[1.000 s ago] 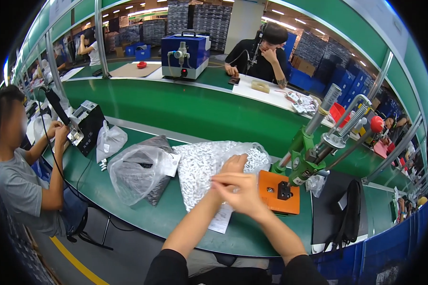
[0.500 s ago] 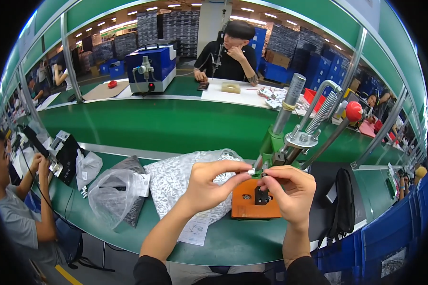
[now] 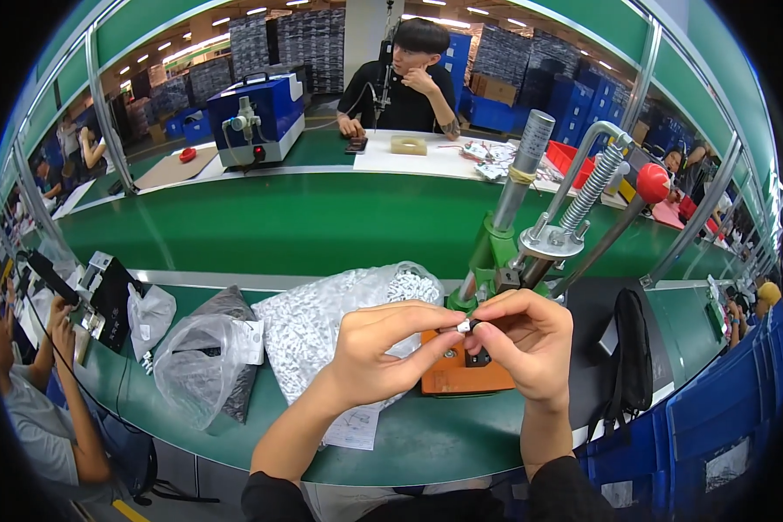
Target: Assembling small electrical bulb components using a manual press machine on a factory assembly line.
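Observation:
My left hand pinches a small white plastic part between thumb and fingertips. Closed in the same way, my right hand grips a tiny dark piece, mostly hidden by the fingers. The two pieces meet in front of me, over the orange base of a green hand press; whether they are joined I cannot tell. Behind my left hand lies a clear bag of small white parts. Left of it, an opened plastic bag holds dark contents.
The press lever with its red knob rises at the right. A black bag lies at the right table edge. A printed sheet is under my left wrist. Across the green belt sits a person beside a blue machine.
My hands have come together, so the white part and the dark piece now touch or nearly touch. The whole view has shifted slightly.

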Demonstrator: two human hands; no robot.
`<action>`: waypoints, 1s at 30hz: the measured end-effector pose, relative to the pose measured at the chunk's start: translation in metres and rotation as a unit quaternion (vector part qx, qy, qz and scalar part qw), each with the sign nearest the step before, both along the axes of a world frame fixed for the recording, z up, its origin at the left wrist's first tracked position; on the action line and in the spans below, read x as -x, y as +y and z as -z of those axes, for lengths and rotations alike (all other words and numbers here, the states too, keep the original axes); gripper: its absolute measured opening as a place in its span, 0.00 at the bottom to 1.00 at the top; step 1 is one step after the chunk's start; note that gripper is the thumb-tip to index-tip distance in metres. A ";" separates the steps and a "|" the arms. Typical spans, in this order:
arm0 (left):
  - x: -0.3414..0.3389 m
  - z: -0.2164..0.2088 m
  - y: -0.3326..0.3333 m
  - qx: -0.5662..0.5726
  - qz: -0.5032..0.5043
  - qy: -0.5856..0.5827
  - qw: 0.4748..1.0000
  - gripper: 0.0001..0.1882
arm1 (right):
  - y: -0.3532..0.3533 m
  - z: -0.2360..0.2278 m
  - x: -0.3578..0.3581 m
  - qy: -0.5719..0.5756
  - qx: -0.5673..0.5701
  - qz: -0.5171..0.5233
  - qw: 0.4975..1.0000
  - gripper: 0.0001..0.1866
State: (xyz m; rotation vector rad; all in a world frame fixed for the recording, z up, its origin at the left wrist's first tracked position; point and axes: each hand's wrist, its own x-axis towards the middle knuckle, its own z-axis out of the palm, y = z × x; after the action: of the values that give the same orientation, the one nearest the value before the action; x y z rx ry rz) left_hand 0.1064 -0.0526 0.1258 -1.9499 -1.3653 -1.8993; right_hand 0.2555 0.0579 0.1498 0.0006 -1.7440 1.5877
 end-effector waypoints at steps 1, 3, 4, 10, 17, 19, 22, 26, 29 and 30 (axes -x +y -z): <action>0.000 0.000 0.000 -0.002 0.002 -0.001 1.000 0.13 | 0.000 0.000 0.000 0.007 -0.021 0.007 1.000 0.06; 0.001 -0.001 0.000 -0.012 -0.003 0.012 1.000 0.13 | 0.001 0.002 0.000 0.005 -0.074 0.030 0.997 0.06; 0.001 -0.002 0.000 -0.014 -0.003 0.010 1.000 0.13 | 0.001 0.002 -0.001 0.003 -0.124 0.050 0.991 0.07; 0.003 -0.004 0.001 0.003 0.003 0.016 1.000 0.13 | -0.001 0.000 -0.004 -0.011 -0.201 0.091 0.975 0.07; 0.006 -0.004 0.002 -0.023 0.001 0.041 0.999 0.14 | -0.003 0.001 -0.003 -0.032 -0.255 0.139 0.956 0.08; 0.007 -0.006 0.002 -0.019 0.007 0.044 0.999 0.14 | -0.004 0.001 -0.001 -0.050 -0.227 0.134 0.963 0.07; 0.009 -0.008 0.000 -0.006 0.017 0.035 0.999 0.13 | -0.007 0.004 0.002 -0.022 -0.133 0.089 0.987 0.06; 0.010 -0.006 -0.002 0.000 0.050 -0.002 0.999 0.13 | -0.002 0.008 0.005 0.015 -0.131 0.039 0.991 0.06; 0.010 -0.004 -0.003 0.000 0.059 -0.017 0.998 0.13 | -0.003 0.010 0.006 0.025 -0.122 0.030 0.992 0.06; 0.010 -0.004 -0.003 -0.002 0.060 -0.018 0.998 0.13 | -0.004 0.011 0.006 0.023 -0.108 0.027 0.994 0.06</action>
State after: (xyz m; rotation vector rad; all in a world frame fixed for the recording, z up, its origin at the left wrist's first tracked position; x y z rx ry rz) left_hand 0.0968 -0.0559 0.1293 -2.0490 -1.2783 -1.9960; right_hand 0.2496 0.0539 0.1388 0.0946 -1.8557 1.3441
